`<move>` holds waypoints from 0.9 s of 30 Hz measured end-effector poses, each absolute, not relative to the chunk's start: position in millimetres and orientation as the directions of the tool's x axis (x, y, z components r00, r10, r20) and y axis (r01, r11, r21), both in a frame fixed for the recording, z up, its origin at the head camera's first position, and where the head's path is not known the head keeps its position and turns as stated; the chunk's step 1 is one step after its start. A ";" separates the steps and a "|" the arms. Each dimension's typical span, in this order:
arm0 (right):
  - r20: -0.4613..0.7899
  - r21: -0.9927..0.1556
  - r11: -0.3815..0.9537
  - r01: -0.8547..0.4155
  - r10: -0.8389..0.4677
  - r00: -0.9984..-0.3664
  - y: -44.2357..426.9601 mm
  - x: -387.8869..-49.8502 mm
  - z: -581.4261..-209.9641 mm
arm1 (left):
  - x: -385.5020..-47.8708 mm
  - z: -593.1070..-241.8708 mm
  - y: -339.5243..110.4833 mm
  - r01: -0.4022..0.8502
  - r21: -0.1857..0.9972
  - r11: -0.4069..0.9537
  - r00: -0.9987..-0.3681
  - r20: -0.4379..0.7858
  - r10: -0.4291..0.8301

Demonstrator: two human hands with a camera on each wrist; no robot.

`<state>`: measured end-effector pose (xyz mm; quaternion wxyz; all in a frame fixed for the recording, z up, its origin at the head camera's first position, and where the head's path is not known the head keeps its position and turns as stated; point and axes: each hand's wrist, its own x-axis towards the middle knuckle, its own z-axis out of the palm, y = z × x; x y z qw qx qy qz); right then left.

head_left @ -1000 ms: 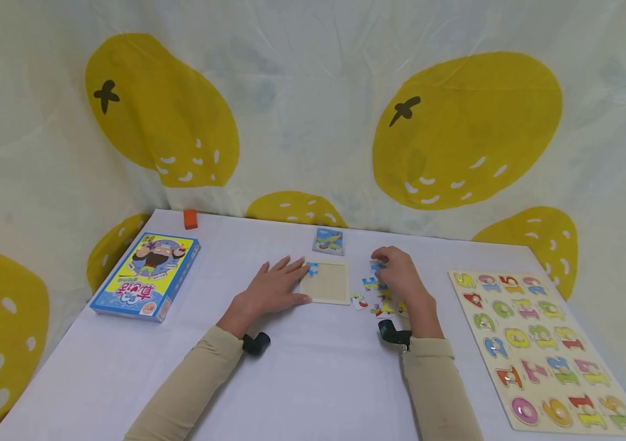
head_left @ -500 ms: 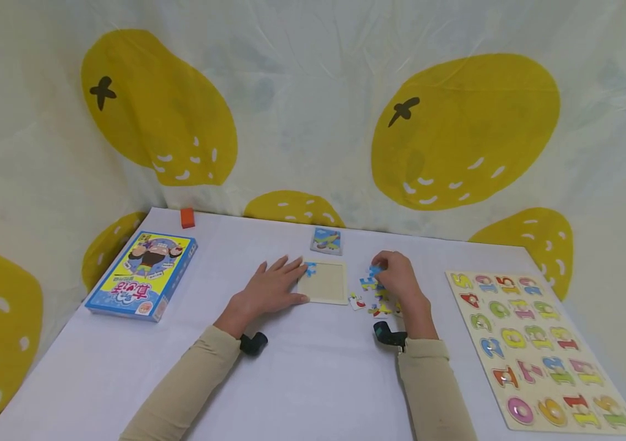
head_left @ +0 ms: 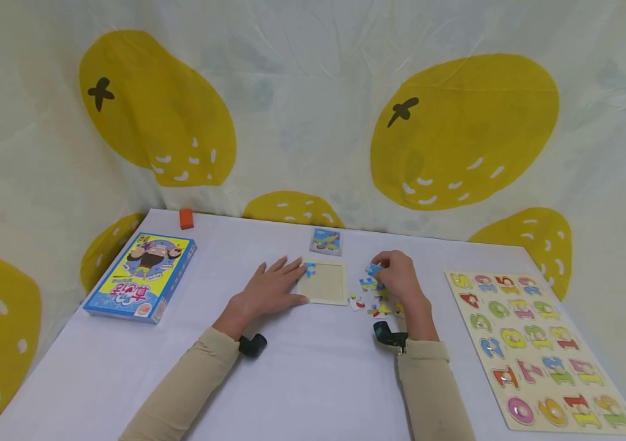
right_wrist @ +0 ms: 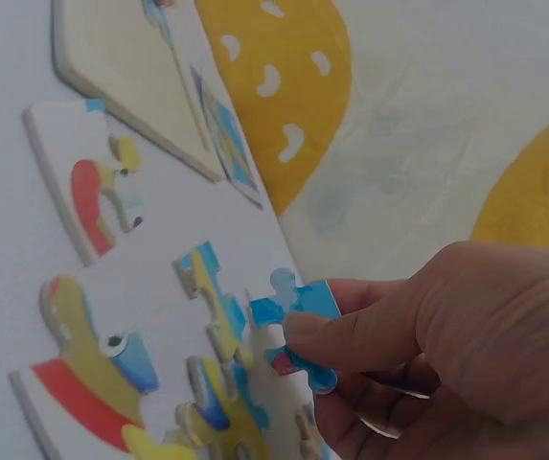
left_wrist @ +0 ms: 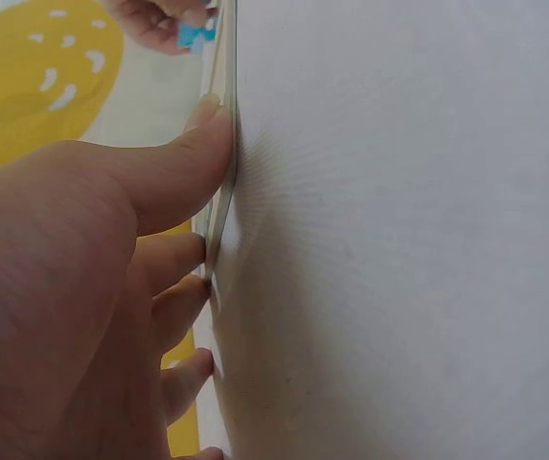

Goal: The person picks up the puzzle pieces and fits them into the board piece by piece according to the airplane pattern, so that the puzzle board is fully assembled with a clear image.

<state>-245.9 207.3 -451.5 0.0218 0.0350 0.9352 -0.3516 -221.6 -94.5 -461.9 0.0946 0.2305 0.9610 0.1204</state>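
My left hand (head_left: 271,288) lies with fingers spread at the left side of a shallow wooden puzzle tray (head_left: 328,286). Its thumb and fingertips touch the tray's edge. A blue puzzle piece (head_left: 310,268) sits in the tray's upper left corner. To the right of the tray, my right hand (head_left: 399,277) pinches another blue puzzle piece (right_wrist: 320,297) between thumb and fingers, and the right wrist view shows it tilted above the table. Several loose puzzle pieces (head_left: 368,284) lie under and beside this hand, partly hidden by it. One piece with red and white (head_left: 356,301) lies nearest the tray.
Behind the tray lies a small square airplane picture (head_left: 326,241). A blue and yellow box (head_left: 142,277) lies at the left, with an orange block (head_left: 186,218) behind it. At the right is a wooden number board (head_left: 536,349). A patterned curtain (head_left: 302,122) hangs behind the table.
My right hand has gripped the blue puzzle piece and shifted it slightly left, turning it in the fingers. My left hand stays at the tray. The whole head view has shifted slightly.
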 end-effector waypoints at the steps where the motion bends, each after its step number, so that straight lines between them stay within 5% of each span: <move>1: -0.058 -0.661 0.747 0.074 0.048 -0.997 206.4 -246.0 -450.5 | -221.7 -462.2 -94.7 0.419 0.274 0.866 -0.876 -0.128 0.465; 27: 0.074 -0.813 0.568 -0.127 -0.115 -0.991 146.2 -253.1 -449.5 | -221.8 -462.4 -95.4 0.405 0.279 0.870 -0.879 -0.143 0.455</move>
